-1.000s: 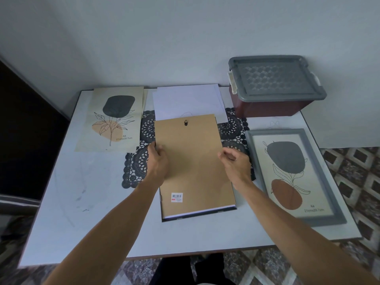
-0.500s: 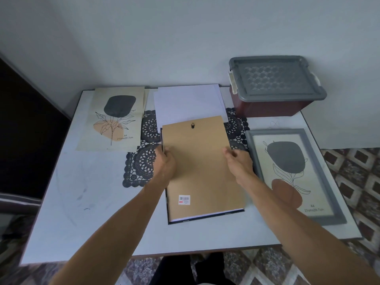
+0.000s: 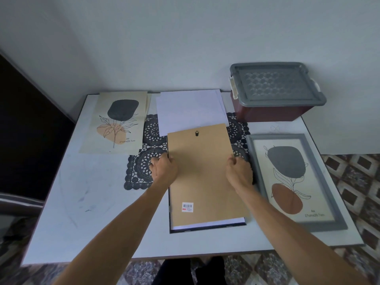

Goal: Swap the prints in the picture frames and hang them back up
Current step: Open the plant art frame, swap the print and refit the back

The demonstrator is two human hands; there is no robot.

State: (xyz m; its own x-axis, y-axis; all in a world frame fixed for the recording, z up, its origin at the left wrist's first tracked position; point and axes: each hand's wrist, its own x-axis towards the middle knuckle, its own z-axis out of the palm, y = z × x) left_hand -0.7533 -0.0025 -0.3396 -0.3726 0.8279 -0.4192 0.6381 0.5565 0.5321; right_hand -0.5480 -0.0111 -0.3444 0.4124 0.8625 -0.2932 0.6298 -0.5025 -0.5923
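Note:
A brown backing board (image 3: pixel 202 173) with a small black hanger and a barcode sticker lies over a dark picture frame (image 3: pixel 207 228) that is face down in the middle of the table. A strip of white paper shows at its near edge. My left hand (image 3: pixel 163 169) grips the board's left edge and my right hand (image 3: pixel 239 172) grips its right edge. A loose print (image 3: pixel 118 122) with a dark blob and an orange blob lies at the far left. A grey frame (image 3: pixel 335 202) holding a print with a brown blob lies at the right.
White sheets (image 3: pixel 190 109) lie beyond the board on a black lace mat (image 3: pixel 141 167). A maroon box with a grey lid (image 3: pixel 275 87) stands at the far right against the wall. The white table (image 3: pixel 82 212) ends near me; patterned floor lies to the right.
The board and the dark frame under it have slid to the right, closer to the grey frame. Both hands moved with them and stayed on the board's side edges.

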